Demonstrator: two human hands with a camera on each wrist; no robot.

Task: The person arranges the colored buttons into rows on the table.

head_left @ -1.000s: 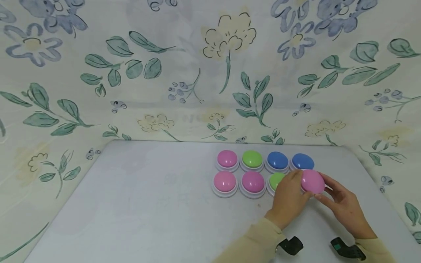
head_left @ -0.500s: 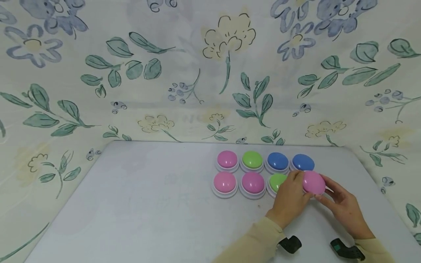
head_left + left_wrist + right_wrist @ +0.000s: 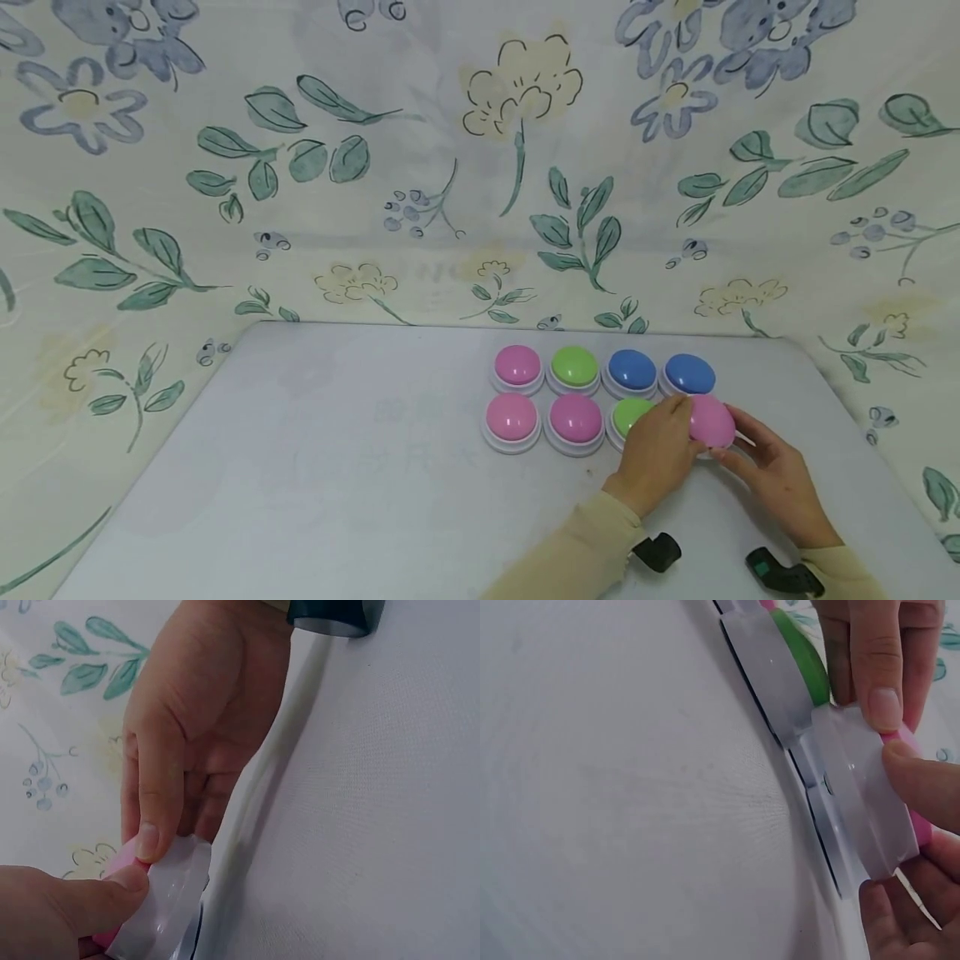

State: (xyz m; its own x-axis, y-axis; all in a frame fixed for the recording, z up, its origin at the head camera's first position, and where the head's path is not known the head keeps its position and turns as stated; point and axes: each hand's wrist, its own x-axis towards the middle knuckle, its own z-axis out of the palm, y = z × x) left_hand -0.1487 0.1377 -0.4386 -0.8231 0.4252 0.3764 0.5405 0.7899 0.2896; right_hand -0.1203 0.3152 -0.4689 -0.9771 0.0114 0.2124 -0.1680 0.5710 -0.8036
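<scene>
In the head view, both hands hold a round push button with a glossy pink dome (image 3: 712, 422) at the right end of the front row. My left hand (image 3: 656, 454) pinches its left side, the thumb pressed on the white collar's edge in the left wrist view. On the other side my right hand (image 3: 776, 479) grips it with thumb and fingers. The right wrist view shows the button's white collar (image 3: 862, 791) above a white base strip (image 3: 826, 844) with a dark underside; I cannot tell whether they are joined. A green button (image 3: 799, 660) stands beside it, partly hidden by the left hand in the head view.
Behind stands a row with a pink button (image 3: 517, 367), a green one (image 3: 574, 367) and two blue ones (image 3: 632, 369). Two pink buttons (image 3: 512, 418) fill the front row's left. The white tabletop (image 3: 300, 467) meets a floral cloth (image 3: 420, 167) at the back.
Both hands and the pink button between them have shifted slightly to the left and nearer. Their grip looks the same, and the other buttons have not moved.
</scene>
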